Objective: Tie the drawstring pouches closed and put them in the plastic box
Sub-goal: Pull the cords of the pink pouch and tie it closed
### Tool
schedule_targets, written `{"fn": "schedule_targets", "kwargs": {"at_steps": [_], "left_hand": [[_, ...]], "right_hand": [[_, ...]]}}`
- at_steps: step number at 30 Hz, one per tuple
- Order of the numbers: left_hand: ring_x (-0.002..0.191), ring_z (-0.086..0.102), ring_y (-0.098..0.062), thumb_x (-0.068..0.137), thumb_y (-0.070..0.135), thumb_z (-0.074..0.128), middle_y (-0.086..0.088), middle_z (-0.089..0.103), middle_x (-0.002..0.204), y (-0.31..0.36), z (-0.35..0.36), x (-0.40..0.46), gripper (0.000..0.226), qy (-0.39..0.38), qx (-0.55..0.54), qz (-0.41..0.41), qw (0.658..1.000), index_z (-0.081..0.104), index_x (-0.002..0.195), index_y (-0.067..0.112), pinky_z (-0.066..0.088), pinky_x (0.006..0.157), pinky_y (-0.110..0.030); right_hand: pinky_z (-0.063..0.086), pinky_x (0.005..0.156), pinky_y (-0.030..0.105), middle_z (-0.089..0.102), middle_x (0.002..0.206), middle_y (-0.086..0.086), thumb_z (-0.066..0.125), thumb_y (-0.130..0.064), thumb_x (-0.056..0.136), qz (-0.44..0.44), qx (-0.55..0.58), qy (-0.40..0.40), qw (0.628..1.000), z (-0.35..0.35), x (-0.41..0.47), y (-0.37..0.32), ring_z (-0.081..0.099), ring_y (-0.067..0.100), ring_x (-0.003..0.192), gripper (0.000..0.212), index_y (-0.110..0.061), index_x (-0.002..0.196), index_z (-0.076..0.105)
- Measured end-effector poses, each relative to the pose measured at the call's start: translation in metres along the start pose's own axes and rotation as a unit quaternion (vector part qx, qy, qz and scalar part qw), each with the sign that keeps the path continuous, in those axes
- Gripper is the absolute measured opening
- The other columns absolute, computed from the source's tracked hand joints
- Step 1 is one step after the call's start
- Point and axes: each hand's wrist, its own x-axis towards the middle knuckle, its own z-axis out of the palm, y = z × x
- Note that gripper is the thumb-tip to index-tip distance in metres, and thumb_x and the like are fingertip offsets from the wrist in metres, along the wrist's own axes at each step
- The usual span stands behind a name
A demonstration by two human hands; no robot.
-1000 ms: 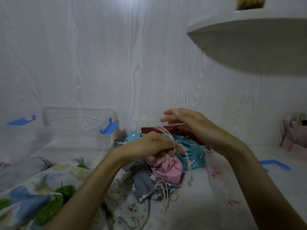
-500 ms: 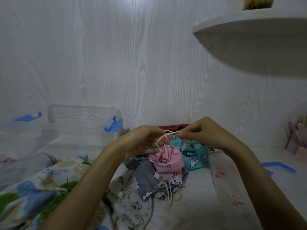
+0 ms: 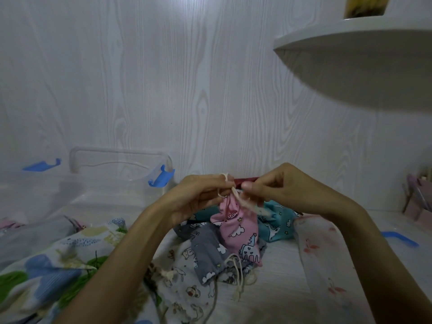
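A pink drawstring pouch (image 3: 236,228) with white cloud prints hangs in the middle, its neck gathered. My left hand (image 3: 201,195) grips that neck, with a loop of the cream drawstring (image 3: 225,177) over a finger. My right hand (image 3: 273,185) pinches the other end of the cord just right of the neck. Under the pouch lie a grey pouch (image 3: 208,251) with loose cords and a teal pouch (image 3: 275,225). The clear plastic box (image 3: 117,174) with blue latches stands open at the left.
A leaf-print cloth (image 3: 46,270) and an animal-print pouch (image 3: 184,288) lie at the near left. A pale flamingo-print pouch (image 3: 322,253) lies right. A blue latch of the lid (image 3: 399,238) shows right, a pink holder (image 3: 418,202) at the far right, a white shelf (image 3: 350,40) overhead.
My right hand dropped from above the pouch to level with my left, and both closed together on the cord. The pouch rose slightly and a cord loop now sits over my left finger.
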Motion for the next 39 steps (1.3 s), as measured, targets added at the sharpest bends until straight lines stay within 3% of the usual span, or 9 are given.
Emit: {"fn": "schedule_targets", "kwargs": {"at_steps": [3,9,18,22,27,29,33,36,39], "left_hand": [[0.071,0.068,-0.006,0.071,0.009,0.071,-0.004,0.074,0.085,0.001,0.001,-0.002,0.019,-0.02,0.05,0.027,0.998,0.076,0.089,0.012,0.054,0.062,-0.012],[0.074,0.068,-0.011,0.061,0.013,0.072,-0.005,0.074,0.085,-0.001,0.003,-0.001,0.028,-0.033,0.079,0.098,0.992,0.075,0.089,0.008,0.055,0.069,-0.016],[0.07,0.07,-0.01,0.072,-0.001,0.074,-0.001,0.076,0.076,-0.001,0.009,0.0,0.015,0.077,0.172,0.192,0.963,0.076,0.084,0.008,0.055,0.066,-0.018],[0.073,0.072,-0.013,0.068,0.004,0.079,-0.001,0.075,0.074,-0.003,0.006,0.002,0.016,0.144,0.204,0.238,0.939,0.075,0.077,0.017,0.058,0.07,-0.021],[0.073,0.072,-0.013,0.07,0.002,0.078,-0.001,0.075,0.077,-0.006,0.005,0.003,0.016,0.126,0.179,0.245,0.944,0.075,0.081,0.013,0.056,0.066,-0.018],[0.071,0.072,-0.011,0.071,0.0,0.076,0.0,0.075,0.075,-0.007,0.008,0.002,0.016,0.107,0.175,0.241,0.949,0.074,0.084,0.008,0.054,0.064,-0.015],[0.066,0.07,-0.006,0.071,0.0,0.076,0.005,0.074,0.068,-0.01,0.011,0.002,0.015,0.089,0.196,0.234,0.948,0.074,0.085,0.005,0.051,0.061,-0.011],[0.064,0.069,-0.003,0.072,0.004,0.077,0.008,0.073,0.066,-0.011,0.011,0.003,0.013,0.094,0.2,0.227,0.948,0.075,0.084,0.009,0.054,0.061,-0.014],[0.064,0.069,-0.003,0.072,0.007,0.077,0.009,0.073,0.066,-0.01,0.009,0.004,0.012,0.096,0.205,0.217,0.95,0.075,0.082,0.013,0.055,0.067,-0.017]], "right_hand": [[0.049,0.077,0.017,0.071,0.087,-0.013,0.054,-0.037,0.089,0.011,-0.018,0.044,0.999,0.005,0.009,0.01,0.064,-0.005,0.082,0.022,-0.026,0.098,0.071],[0.044,0.097,0.024,0.067,0.109,-0.013,0.062,-0.022,0.087,0.021,0.066,-0.007,0.998,0.022,0.013,0.02,0.06,0.002,0.106,0.023,-0.031,0.108,0.064],[0.052,0.08,0.022,0.067,0.088,0.022,0.071,-0.018,0.08,0.052,0.069,0.037,0.996,0.018,0.016,0.018,0.063,0.016,0.076,0.01,-0.017,0.09,0.071],[0.048,0.069,0.016,0.069,0.082,0.004,0.069,-0.021,0.082,0.055,0.07,0.01,0.996,0.015,0.013,0.014,0.061,0.007,0.072,0.008,-0.018,0.09,0.071],[0.048,0.061,0.012,0.071,0.084,-0.002,0.056,-0.027,0.092,0.092,0.103,0.026,0.99,0.014,0.015,0.016,0.062,0.003,0.067,0.021,-0.017,0.096,0.074],[0.051,0.07,0.017,0.072,0.078,-0.006,0.06,-0.028,0.09,0.107,0.08,0.016,0.991,0.015,0.016,0.019,0.064,0.006,0.069,0.017,-0.023,0.099,0.073],[0.045,0.102,0.045,0.067,0.116,0.009,0.06,-0.024,0.089,0.115,0.089,-0.019,0.989,0.019,0.018,0.022,0.06,0.029,0.112,0.03,-0.039,0.114,0.063],[0.052,0.092,0.026,0.07,0.104,-0.009,0.063,-0.016,0.087,0.092,0.128,0.025,0.987,0.018,0.017,0.024,0.064,0.006,0.101,0.036,-0.034,0.118,0.062],[0.049,0.062,0.007,0.074,0.087,-0.002,0.07,-0.015,0.082,0.057,0.098,0.106,0.988,0.015,0.016,0.026,0.066,-0.004,0.07,0.019,-0.018,0.101,0.072]]}}
